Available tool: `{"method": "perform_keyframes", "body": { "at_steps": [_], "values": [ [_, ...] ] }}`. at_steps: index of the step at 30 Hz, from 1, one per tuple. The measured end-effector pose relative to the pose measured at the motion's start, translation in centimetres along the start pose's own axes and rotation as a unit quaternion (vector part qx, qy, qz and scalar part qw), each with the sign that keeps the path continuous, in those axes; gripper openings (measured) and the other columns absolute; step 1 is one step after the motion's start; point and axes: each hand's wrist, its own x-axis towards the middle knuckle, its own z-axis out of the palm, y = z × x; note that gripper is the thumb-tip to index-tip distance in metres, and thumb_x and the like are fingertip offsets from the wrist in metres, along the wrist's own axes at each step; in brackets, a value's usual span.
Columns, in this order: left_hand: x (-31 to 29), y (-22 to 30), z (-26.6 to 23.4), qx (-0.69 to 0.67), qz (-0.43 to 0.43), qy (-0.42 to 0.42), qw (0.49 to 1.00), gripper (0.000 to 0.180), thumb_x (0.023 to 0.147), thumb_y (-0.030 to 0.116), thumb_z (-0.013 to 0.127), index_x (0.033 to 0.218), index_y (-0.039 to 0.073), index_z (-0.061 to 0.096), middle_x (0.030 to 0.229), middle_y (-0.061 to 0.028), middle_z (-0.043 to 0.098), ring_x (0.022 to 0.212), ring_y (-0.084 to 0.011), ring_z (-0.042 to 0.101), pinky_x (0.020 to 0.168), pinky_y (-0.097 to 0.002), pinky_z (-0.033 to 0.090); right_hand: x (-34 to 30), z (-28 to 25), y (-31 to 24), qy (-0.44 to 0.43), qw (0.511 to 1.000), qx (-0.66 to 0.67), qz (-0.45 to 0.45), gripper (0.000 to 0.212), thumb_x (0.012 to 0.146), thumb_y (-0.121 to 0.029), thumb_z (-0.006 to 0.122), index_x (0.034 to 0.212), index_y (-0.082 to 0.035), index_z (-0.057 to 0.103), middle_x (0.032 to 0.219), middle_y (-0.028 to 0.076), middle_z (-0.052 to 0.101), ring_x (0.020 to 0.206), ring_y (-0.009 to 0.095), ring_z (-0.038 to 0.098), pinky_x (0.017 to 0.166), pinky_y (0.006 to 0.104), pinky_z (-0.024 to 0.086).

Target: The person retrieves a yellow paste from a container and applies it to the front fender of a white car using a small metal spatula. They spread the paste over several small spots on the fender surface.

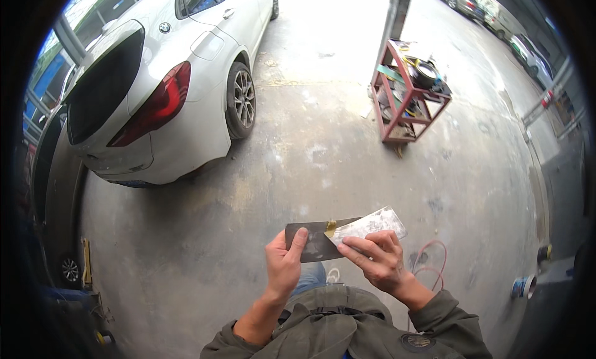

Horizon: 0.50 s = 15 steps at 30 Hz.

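Observation:
My left hand pinches a dark grey strip of sandpaper near its left end, thumb on top and fingers behind. My right hand is closed on a flat, whitish, smudged plate that slants up to the right. The plate's narrow left end overlaps the sandpaper. A small piece of yellowish tape shows where the two meet. Both are held in front of my body, above the floor. My right fingers hide the plate's lower edge, and what lies beneath it is hidden.
Ahead to the left stands a white car, its rear toward me. A red tool cart loaded with various items stands at the right beside a post. A reddish hose loops on the floor near my right arm. A can sits farther right.

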Motion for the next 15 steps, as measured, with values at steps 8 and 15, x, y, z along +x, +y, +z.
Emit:
{"method": "perform_keyframes", "body": {
  "at_steps": [8, 15],
  "values": [
    [31.3, 1.0, 4.1, 0.013, 0.043, 0.006, 0.999, 0.023, 0.098, 0.02, 0.06, 0.1, -0.003, 0.066, 0.086, 0.0008, 0.066, 0.077, -0.0044, 0.055, 0.068, -0.0215, 0.046, 19.6, 10.9, 23.1, 0.007, 1.0, 0.008, -0.005, 0.034, 0.07, -0.008, 0.064, 0.103, -0.01, 0.074, 0.102, -0.002, 0.068, 0.081, 0.017, 0.052, 0.074, 0.0307, 0.04],
    [57.8, 7.5, 10.5, 0.149, 0.068, 0.007, 0.986, 0.026, 0.097, 0.022, 0.061, 0.097, -0.004, 0.067, 0.079, 0.0016, 0.065, 0.074, -0.0048, 0.053, 0.066, -0.0222, 0.045, 37.4, 17.2, 41.8, 0.052, 0.997, -0.002, 0.057, 0.035, 0.07, -0.011, 0.062, 0.103, -0.011, 0.074, 0.105, -0.004, 0.067, 0.082, 0.016, 0.054, 0.073, 0.0307, 0.041]
  ]
}}
